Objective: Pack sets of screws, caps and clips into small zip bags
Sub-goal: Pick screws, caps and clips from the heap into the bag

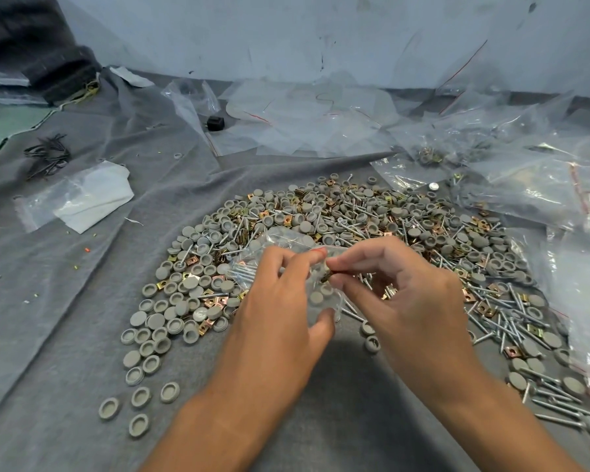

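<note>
— Left grip (280,294) pinches the zip bag (286,264) open; right grip (399,287) is clamped on a clip (326,276) at its mouth.
— Feed it in past the left thumb, keeping that mouth wide.

Two hands, the left hand (280,294) and the right hand (402,294); one small zip bag (286,247) between them; caps (171,311), screws (501,315) and clips (484,306) (heaped, uncountable); one black block (215,123).

Single head view — looks forward and down; close over grey cloth (65,301).
</note>
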A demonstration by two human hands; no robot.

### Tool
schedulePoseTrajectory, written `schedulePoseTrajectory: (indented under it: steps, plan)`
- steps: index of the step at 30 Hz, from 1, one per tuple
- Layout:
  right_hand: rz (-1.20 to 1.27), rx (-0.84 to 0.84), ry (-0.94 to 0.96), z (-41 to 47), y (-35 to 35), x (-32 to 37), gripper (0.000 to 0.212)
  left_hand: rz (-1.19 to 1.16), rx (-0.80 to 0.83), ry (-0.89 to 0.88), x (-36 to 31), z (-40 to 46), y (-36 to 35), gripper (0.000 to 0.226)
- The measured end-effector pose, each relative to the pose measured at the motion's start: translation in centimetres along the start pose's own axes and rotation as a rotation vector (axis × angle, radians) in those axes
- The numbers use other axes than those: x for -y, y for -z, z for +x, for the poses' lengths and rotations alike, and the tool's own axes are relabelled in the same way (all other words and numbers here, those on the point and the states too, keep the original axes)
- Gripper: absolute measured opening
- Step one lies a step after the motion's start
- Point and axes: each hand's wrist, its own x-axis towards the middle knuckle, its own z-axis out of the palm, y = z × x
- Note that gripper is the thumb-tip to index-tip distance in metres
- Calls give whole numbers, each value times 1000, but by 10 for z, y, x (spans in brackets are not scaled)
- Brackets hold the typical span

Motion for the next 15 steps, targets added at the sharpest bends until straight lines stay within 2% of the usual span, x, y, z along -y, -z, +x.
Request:
schedulePoseTrajectory:
  steps: [5,9,15]
  plan:
    - [317,-29,-185,1,3,-1,20,-77,-95,-5,-2,1,5,44]
    - [375,-26,-221,1,3,-2,21,-76,-127,-5,-3,2,8,20]
    - [590,-104,-384,6,7,-4,23,-55,-108,14,-4,1,7,31]
